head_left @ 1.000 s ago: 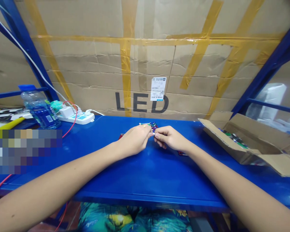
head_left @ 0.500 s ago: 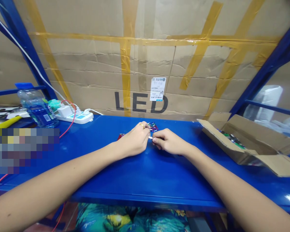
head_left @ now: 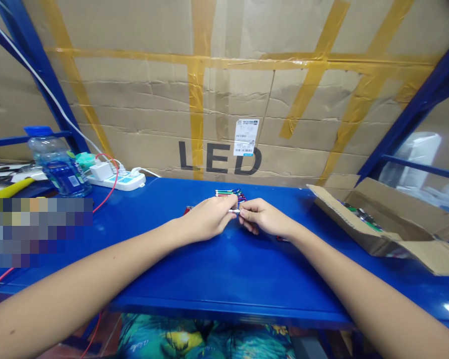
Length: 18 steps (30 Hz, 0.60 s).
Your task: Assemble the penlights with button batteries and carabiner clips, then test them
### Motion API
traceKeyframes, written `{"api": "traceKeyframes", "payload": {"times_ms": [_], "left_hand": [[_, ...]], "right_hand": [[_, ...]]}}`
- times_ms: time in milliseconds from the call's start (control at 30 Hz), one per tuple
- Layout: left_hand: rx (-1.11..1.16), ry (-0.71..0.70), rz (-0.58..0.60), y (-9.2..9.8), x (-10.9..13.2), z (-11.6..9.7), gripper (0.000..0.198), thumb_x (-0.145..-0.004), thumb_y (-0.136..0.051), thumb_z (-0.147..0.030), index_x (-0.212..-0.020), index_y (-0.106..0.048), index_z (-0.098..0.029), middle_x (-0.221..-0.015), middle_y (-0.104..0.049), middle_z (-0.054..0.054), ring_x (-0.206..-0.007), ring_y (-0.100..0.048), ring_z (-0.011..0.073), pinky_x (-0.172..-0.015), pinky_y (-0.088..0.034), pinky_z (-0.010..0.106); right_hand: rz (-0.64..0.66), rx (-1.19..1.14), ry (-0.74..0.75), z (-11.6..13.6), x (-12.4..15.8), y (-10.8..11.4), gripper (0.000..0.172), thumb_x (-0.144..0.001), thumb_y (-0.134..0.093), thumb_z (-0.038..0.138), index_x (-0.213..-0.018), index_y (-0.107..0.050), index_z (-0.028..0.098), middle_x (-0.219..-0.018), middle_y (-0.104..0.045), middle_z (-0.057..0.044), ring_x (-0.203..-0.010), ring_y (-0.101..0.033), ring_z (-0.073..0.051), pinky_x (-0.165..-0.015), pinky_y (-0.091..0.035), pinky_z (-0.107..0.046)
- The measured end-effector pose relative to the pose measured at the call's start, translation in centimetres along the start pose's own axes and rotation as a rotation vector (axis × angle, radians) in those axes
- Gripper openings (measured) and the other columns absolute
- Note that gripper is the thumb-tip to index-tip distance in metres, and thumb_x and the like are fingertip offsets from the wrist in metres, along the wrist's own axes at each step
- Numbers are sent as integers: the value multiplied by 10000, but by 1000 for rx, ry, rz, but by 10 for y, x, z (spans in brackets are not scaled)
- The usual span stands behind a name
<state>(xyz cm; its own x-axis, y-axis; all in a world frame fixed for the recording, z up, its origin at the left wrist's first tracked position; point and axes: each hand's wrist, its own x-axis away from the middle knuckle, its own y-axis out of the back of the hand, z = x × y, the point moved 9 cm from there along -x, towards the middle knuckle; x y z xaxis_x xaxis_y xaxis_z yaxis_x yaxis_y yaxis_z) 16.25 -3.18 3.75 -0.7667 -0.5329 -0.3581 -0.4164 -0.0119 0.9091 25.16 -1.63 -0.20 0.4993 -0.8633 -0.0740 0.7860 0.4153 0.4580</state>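
Note:
My left hand [head_left: 209, 218] is closed on a slim pen [head_left: 234, 211], whose silvery end shows between my two hands. The fingertips of my right hand [head_left: 264, 216] pinch that same end from the right. Most of the pen's body is hidden inside my left hand. Just behind my hands lies a row of several coloured pens [head_left: 227, 192], green, red and blue among them. A small red object [head_left: 187, 210] peeks out behind my left wrist. Another dark red piece [head_left: 282, 239] is partly covered by my right wrist.
An open cardboard box [head_left: 374, 244] with several pens in it stands at the right. At the back left are a white power strip [head_left: 129, 182], a blue-capped bottle [head_left: 62, 167] and a red cable [head_left: 110, 192]. A large LED carton [head_left: 153, 114] walls off the back of the blue table [head_left: 228, 279].
My left fingers have shifted and lowered around the pen, uncovering more of the row of pens behind. My right hand has moved slightly right, still pinching the pen's end.

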Motion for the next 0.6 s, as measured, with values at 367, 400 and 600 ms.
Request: {"api": "traceKeyframes", "payload": {"times_ms": [367,400,600], "left_hand": [[62,41,-19,-6,-8,3,296,-980,-354,-197,-782,-570,-158,-877,-658,82,-832,-584,205,-797,-439,354],[100,62,-12,-6,-8,4,289,-978,-363,-195,-781,-571,-159,-860,-664,72,-809,-591,195,-774,-437,338],[184,88,-63,-1,-2,3,187,-936,-490,-252,-773,-541,-174,-753,-629,19,-692,-568,160,-639,-387,277]], "right_hand": [[-91,582,162,41,9,6,255,-881,-458,150,-630,-501,172,-567,-535,18,-559,-435,-107,-591,-322,-252],[-89,599,174,42,10,6,253,-880,-456,144,-635,-511,170,-568,-532,19,-561,-432,-106,-596,-320,-252],[-75,498,161,36,10,8,249,-874,-465,174,-635,-530,162,-544,-509,23,-539,-426,-104,-572,-319,-244]]}}
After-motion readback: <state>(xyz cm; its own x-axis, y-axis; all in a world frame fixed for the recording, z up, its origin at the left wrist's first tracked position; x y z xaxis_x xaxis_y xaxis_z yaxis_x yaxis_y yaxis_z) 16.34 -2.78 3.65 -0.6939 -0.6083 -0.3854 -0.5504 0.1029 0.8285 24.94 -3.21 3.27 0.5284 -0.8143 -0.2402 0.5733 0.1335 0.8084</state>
